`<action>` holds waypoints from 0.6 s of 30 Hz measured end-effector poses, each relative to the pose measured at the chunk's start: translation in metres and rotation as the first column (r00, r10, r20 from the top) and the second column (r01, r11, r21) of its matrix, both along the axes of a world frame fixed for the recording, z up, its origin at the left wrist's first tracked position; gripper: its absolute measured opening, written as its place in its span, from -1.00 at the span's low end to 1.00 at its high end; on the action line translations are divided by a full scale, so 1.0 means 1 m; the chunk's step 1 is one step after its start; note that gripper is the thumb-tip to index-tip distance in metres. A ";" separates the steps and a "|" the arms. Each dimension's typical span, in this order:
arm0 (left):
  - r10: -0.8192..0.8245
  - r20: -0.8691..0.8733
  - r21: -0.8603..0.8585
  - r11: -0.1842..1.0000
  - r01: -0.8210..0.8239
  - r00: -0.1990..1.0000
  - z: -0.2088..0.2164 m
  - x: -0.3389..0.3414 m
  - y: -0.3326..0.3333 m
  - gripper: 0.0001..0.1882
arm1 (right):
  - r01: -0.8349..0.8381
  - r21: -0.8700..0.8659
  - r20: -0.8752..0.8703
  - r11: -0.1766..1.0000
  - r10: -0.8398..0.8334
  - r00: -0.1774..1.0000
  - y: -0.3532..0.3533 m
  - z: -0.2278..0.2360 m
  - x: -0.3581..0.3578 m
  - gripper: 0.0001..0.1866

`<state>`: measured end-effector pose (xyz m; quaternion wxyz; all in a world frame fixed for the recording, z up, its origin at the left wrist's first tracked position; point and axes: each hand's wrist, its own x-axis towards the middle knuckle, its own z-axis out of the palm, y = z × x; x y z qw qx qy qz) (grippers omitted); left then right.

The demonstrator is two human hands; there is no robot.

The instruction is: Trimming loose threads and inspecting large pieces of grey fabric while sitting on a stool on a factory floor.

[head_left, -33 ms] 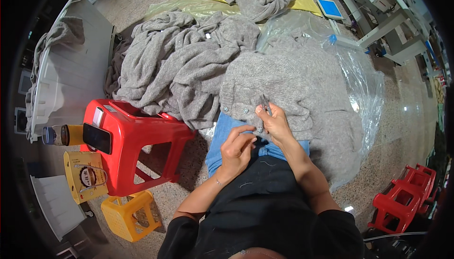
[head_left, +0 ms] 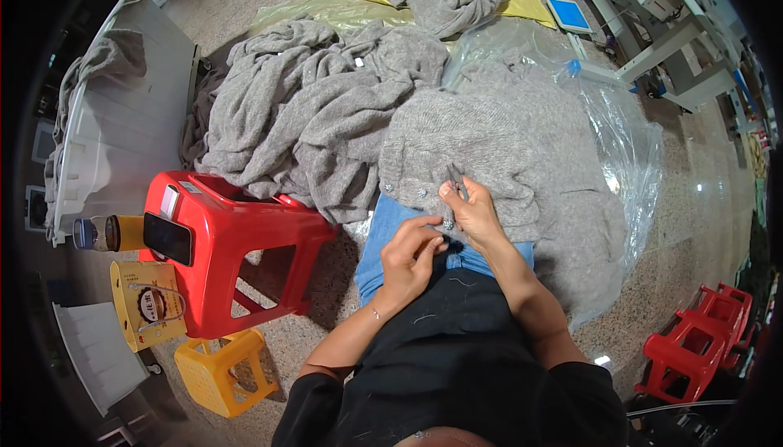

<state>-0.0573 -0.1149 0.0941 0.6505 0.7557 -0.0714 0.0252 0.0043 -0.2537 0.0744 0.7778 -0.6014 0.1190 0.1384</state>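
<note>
A grey knitted cardigan [head_left: 506,145] lies over my lap, and small buttons run along its near edge. My right hand [head_left: 475,214] pinches a small dark metal tool [head_left: 454,176], shaped like thread snips, whose tip points away from me over the buttoned edge. My left hand [head_left: 410,253] is curled beside it. Its fingers grip the cardigan's edge by a button, just above my blue trousers [head_left: 383,243].
A red plastic stool [head_left: 236,243] with a black phone [head_left: 167,237] on it stands at my left. Near it are a small yellow stool [head_left: 216,369], a yellow bag [head_left: 147,304] and a bottle [head_left: 102,233]. A pile of grey knitwear [head_left: 302,112] lies ahead, clear plastic sheeting [head_left: 628,145] at the right.
</note>
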 end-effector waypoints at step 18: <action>-0.112 -0.136 -0.414 0.909 0.046 0.984 -0.015 0.007 0.001 -0.95 | -0.119 -0.652 0.083 0.749 0.226 0.971 -0.017 0.050 -0.063 -0.60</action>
